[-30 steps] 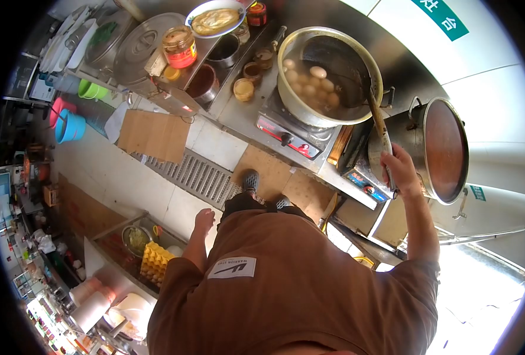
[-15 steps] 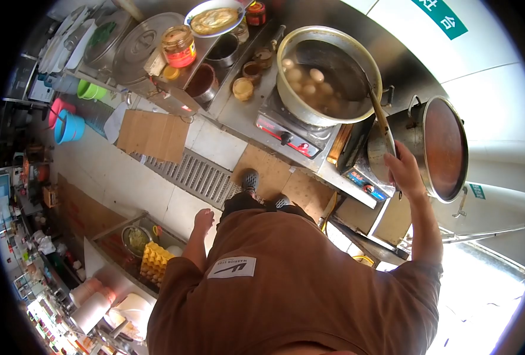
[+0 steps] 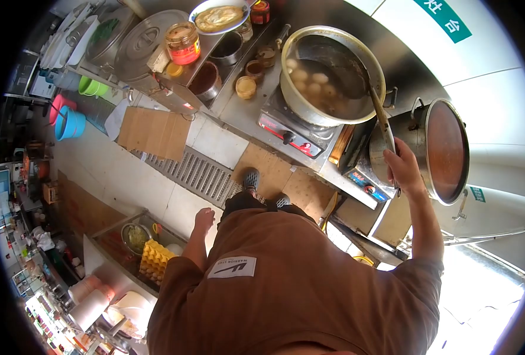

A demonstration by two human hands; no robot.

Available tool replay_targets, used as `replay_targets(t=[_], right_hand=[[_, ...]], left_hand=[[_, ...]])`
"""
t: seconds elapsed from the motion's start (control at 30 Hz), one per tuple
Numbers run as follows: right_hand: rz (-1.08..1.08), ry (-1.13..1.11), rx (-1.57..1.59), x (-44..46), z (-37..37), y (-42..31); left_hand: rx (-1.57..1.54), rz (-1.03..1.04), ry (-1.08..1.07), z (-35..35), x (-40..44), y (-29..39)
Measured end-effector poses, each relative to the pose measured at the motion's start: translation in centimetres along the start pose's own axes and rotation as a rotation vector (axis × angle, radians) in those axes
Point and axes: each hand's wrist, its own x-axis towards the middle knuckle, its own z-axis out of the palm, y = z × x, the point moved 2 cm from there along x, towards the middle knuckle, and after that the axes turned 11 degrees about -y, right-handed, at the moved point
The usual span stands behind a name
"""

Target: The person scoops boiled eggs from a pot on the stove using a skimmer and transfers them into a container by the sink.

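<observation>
My right hand (image 3: 403, 164) is wrapped round the long handle of a ladle (image 3: 382, 118), whose lower end dips into dark liquid inside a wide metal pot (image 3: 376, 59). Several eggs (image 3: 314, 89) lie in the liquid at the pot's left side. The pot stands on a gas burner (image 3: 289, 133) with a red-edged control panel. My left hand (image 3: 204, 220) hangs beside my body with its fingers curled, near nothing; whether it holds anything small is hidden.
A tall pot of reddish-brown liquid (image 3: 449, 151) stands right of the ladle handle. Left along the counter are small jars (image 3: 246, 87), a red-labelled jar (image 3: 182, 44) and a plate of food (image 3: 220, 18). Behind on the left, a yellow egg tray (image 3: 155, 258) sits in a sink.
My right hand has shifted slightly upward with the ladle handle. The eggs and liquid in the pot have moved about. My left hand stays at my side.
</observation>
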Motion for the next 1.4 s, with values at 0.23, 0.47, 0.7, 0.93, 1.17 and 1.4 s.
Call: replay_targets(t=[0.23, 0.47, 0.7, 0.93, 1.17, 1.4], right_hand=[[0.039, -0.046, 0.15, 0.7, 1.2, -0.8], [0.033, -0.046, 0.159, 1.5, 2.1, -1.0], [0.064, -0.041, 0.131, 0.9, 2.8, -1.7], [0.104, -0.073, 0.234, 0.9, 3.4, -1.4], [0.15, -0.019, 0.214, 0.0, 5.0, -2.5], [0.175, 0.081, 0.113, -0.8, 5.6, -1.4]], left_hand=[[-0.018, -0.041, -0.055, -0.2, -0.1, 0.6], [-0.042, -0.003, -0.073, 0.5, 0.0, 1.7], [-0.031, -0.001, -0.032, 0.1, 0.6, 0.7], [-0.029, -0.006, -0.031, -0.3, 1.2, 0.9], [-0.006, -0.056, -0.1, -0.4, 2.3, 2.2], [0.032, -0.055, -0.104, -1.3, 3.1, 3.2]])
